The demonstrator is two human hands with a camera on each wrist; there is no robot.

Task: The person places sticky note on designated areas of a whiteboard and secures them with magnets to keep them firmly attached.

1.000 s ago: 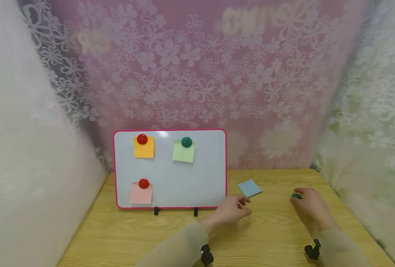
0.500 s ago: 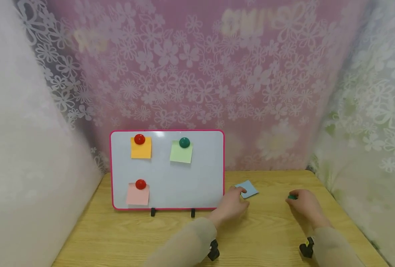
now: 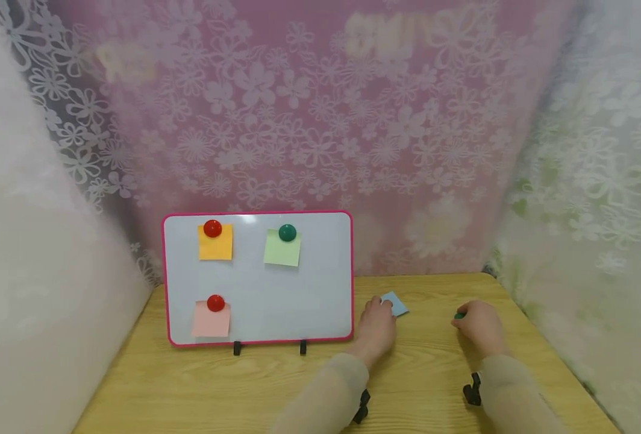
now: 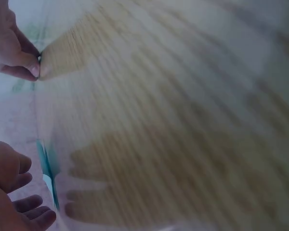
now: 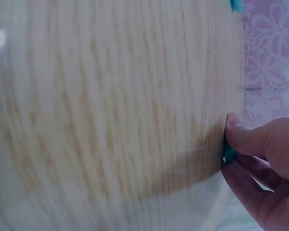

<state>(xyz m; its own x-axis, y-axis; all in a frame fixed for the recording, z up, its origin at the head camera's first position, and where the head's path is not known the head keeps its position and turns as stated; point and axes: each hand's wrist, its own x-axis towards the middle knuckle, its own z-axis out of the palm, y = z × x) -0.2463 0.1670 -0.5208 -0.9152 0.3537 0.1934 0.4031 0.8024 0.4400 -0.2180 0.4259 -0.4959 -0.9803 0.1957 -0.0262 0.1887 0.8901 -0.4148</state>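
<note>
In the head view my left hand (image 3: 376, 330) is over the near left part of a blue sticky note (image 3: 397, 304) that lies on the table. The left wrist view shows the left fingers (image 4: 36, 214) loosely bent beside the note (image 4: 48, 168), with a small gap between. My right hand (image 3: 482, 327) pinches a green round magnet (image 3: 459, 316) at the tabletop. Thumb and fingertips hold the magnet (image 5: 229, 153) at its edges in the right wrist view, and the fingers cover part of it.
A pink-framed whiteboard (image 3: 320, 295) stands on the left, on small black feet. Red magnets hold an orange note (image 3: 215, 246) and a pink note (image 3: 211, 322); a green magnet (image 3: 287, 232) holds a light green note (image 3: 282, 252). Flowered curtains (image 3: 299, 120) border the wooden table (image 3: 190, 392).
My left hand has moved forward from beside the blue note to over its near left part. The right hand keeps its pinch on the green magnet. The whole head view has shifted slightly.
</note>
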